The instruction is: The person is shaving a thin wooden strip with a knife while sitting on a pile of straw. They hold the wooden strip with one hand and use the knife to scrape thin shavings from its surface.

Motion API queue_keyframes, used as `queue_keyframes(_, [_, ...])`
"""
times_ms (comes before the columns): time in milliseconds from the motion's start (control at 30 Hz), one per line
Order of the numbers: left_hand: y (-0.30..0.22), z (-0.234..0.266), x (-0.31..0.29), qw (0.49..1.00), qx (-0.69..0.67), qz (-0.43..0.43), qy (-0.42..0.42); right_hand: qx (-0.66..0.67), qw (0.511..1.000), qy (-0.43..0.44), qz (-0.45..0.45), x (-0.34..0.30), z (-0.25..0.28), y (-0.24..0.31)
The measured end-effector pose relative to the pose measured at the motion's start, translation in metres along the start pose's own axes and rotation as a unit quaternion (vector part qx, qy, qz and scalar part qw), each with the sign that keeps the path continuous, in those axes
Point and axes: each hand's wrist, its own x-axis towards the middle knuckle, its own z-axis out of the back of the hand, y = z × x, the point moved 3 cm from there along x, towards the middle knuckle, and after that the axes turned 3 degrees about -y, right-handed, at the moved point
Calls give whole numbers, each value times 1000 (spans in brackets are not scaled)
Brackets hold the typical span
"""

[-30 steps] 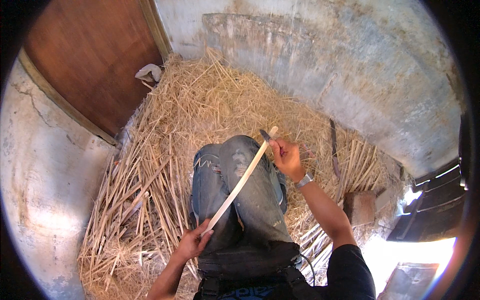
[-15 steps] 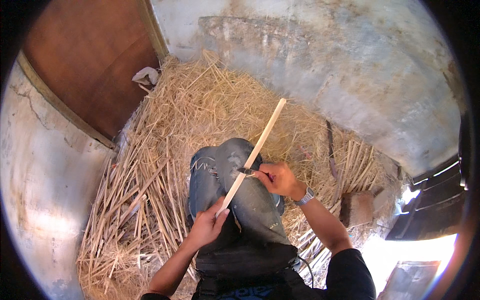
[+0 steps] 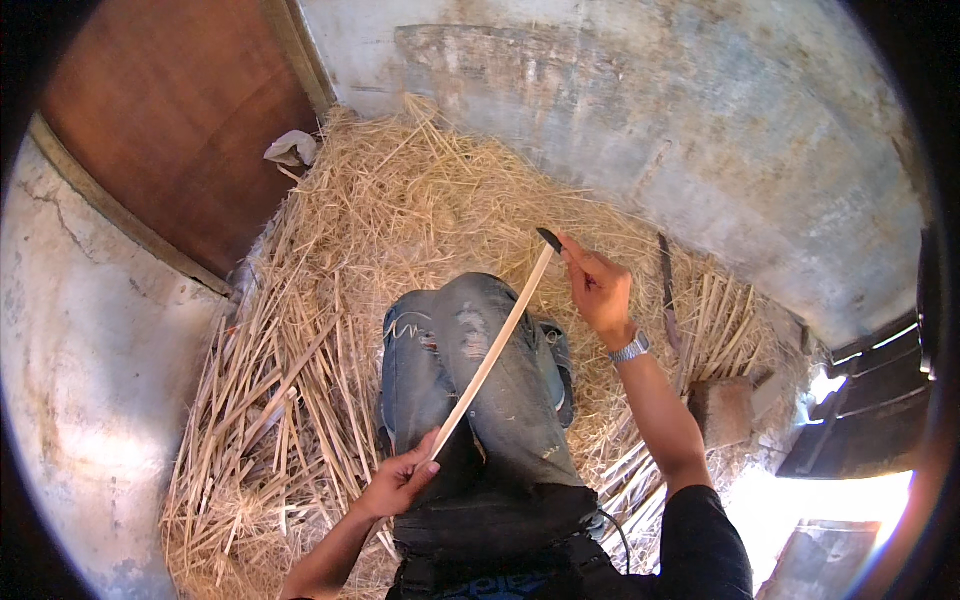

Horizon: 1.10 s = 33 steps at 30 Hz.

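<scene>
A long pale strip of wood or bamboo point(image 3: 492, 352) slants across my knees, its near end toward my lap. My left hand point(image 3: 398, 482) pinches that near end between thumb and fingers. At the strip's far end, my right hand point(image 3: 598, 290) is closed on a small knife, whose dark blade point(image 3: 549, 240) lies at the strip's tip. The knife's handle is mostly hidden in my fingers. Beneath the strip are my legs in worn, torn jeans point(image 3: 470, 340).
Shavings and thin fibres point(image 3: 400, 200) cover the floor ahead. Many cut strips point(image 3: 270, 400) lie heaped on the left, more point(image 3: 715, 320) on the right beside a brick point(image 3: 722, 410). A stained wall point(image 3: 650, 120) rises in front; a brown door panel point(image 3: 180, 130) stands at the far left.
My right hand has moved the knife forward and up along the strip, from its middle to its far tip. The left hand has drawn slightly back and down with the near end.
</scene>
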Motion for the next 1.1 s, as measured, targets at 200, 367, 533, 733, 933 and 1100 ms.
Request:
queue_keyframes(200, [4, -1, 3, 1000, -3, -24, 19, -26, 999, -26, 26, 8, -15, 0])
queue_keyframes(367, [10, 1, 3, 999, 23, -17, 24, 18, 998, -56, 14, 10, -12, 5])
queue_keyframes(533, [26, -2, 3, 998, 27, -59, -2, 6, 1000, -1, 21, -13, -17, -7])
queue_keyframes(733, [4, -5, 2, 998, 39, -54, -4, 80, 997, -4, -20, -43, -17, 5])
queue_keyframes(933, [10, -15, 0, 998, -28, -57, -9, 202, 979, 32, 13, -78, -24, 51])
queue_keyframes(1100, [-46, -23, 0, 1000, -18, -19, -12, 231, 932, 280, -26, -83, 18, 111])
